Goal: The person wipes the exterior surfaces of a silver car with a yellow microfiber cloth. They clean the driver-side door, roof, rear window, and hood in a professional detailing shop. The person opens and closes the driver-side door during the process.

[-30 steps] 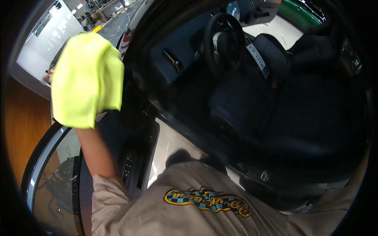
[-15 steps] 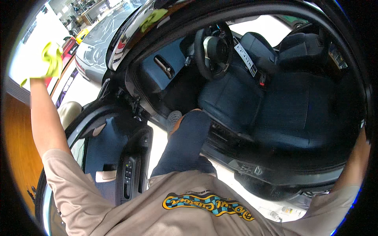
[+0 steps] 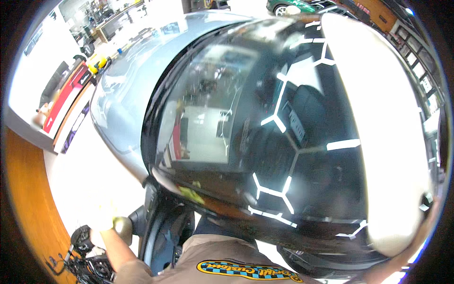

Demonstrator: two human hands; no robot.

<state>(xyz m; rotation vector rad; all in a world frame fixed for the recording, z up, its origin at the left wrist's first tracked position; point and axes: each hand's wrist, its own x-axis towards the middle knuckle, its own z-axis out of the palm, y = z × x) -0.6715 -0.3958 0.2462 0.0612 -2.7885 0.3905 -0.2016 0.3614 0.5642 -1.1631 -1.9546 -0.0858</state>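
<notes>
My left hand is low at the left, beside the car's beige door mirror. It grips a yellow-green cloth, which bright light nearly washes out. At the far right my right forearm reaches up along the car's pale roof. My right hand lies close to the roof's edge near a small dark-and-white thing, and its fingers do not show clearly. In front of me spreads the dark windshield, with white hexagonal light reflections on the glass.
The car's silver-grey hood stretches away to the left. The open door stands beside my body. Black handlebars are at the lower left, next to a wooden wall. A red cabinet and a green car stand farther off.
My view has risen from the seats and steering wheel to the windshield and roof. My left hand with the cloth has dropped toward the door mirror; my right hand now appears lower at the right edge.
</notes>
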